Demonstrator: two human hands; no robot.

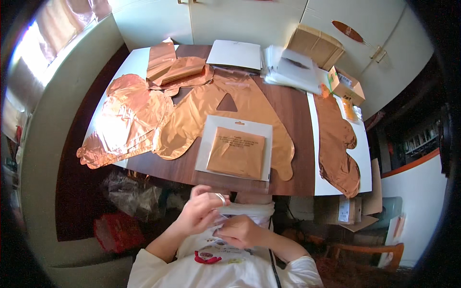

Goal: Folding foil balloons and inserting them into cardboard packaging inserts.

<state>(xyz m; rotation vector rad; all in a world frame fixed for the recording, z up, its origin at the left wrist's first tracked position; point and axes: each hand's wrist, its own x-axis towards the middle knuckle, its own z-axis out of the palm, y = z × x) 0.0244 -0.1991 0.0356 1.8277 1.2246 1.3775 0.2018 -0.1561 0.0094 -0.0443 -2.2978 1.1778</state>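
Observation:
My left hand (200, 211), a pale band around one finger, is raised in front of my lap with its fingers curled. Close beside it my right hand (241, 231) is closed in a pinch. A thin pale sliver shows between the two hands, too small to name. Just beyond them, at the table's near edge, lies a clear packet with a white hanging card (206, 144) and a folded copper foil piece (236, 153) inside. Beneath it spreads a flat copper foil balloon shaped like the letter A (261, 108).
More flat copper foil balloons lie at the left (132, 110) and right (336, 139). Along the back are white cards (235, 54), clear bags (288, 72), a cardboard box (317, 45) and a small open box (346, 86). A chair (372, 249) stands at the lower right.

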